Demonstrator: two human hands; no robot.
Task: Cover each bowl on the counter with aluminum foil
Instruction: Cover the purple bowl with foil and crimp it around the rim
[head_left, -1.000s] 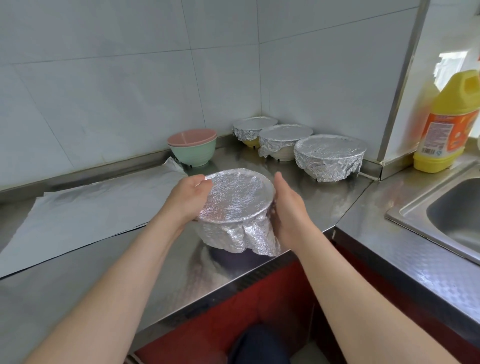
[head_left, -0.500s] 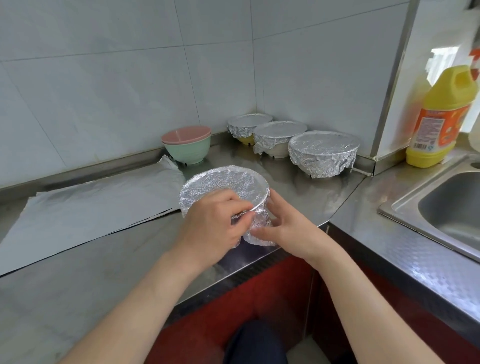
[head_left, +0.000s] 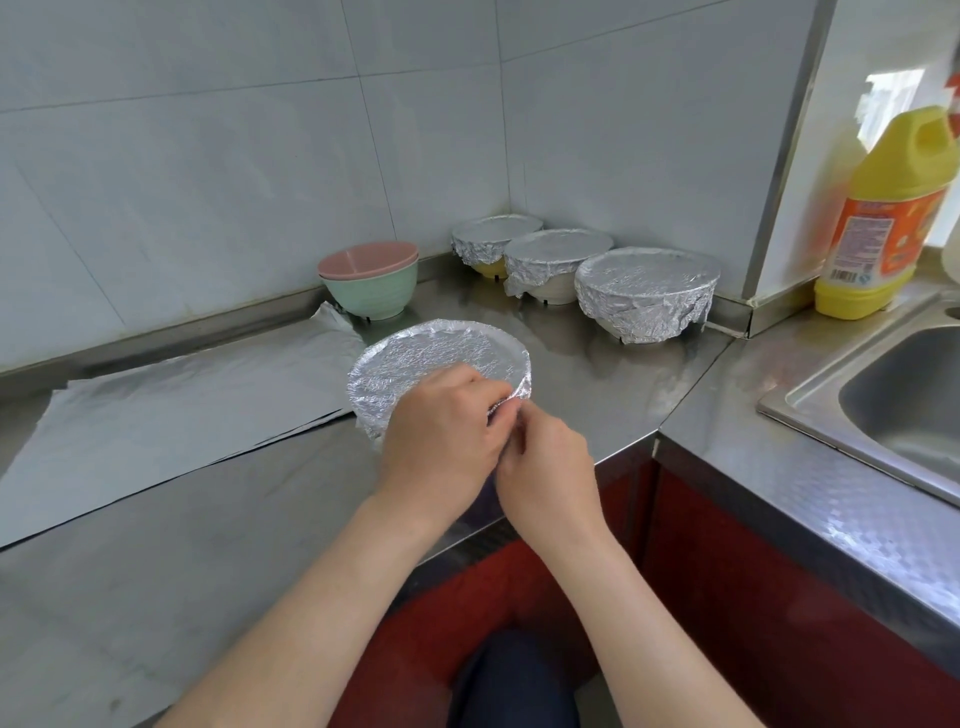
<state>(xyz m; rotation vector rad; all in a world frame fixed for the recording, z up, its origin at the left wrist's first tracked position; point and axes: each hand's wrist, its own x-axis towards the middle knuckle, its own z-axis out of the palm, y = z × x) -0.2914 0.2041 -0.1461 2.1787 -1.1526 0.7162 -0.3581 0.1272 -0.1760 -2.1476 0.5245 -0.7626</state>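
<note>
Both hands have shifted from cupping the sides of the foil-wrapped bowl (head_left: 439, 358) to its near edge. Left hand (head_left: 441, 441) now curled over the near rim, fingers closed on the foil skirt; right hand (head_left: 550, 467) meets it just beside, fingertips pinching the same fold. The bowl has gone from lifted and tilted to low at the counter (head_left: 208, 519) front edge; contact with the surface hidden by the hands. Judgement: final crimp on this bowl, nearly done. Left, spare foil sheets (head_left: 171, 410) lie flat. Farther back, stacked pink-and-green bowls (head_left: 370, 283) remain uncovered, so work is left. Far corner: three covered bowls (head_left: 647, 291) in a row.
</note>
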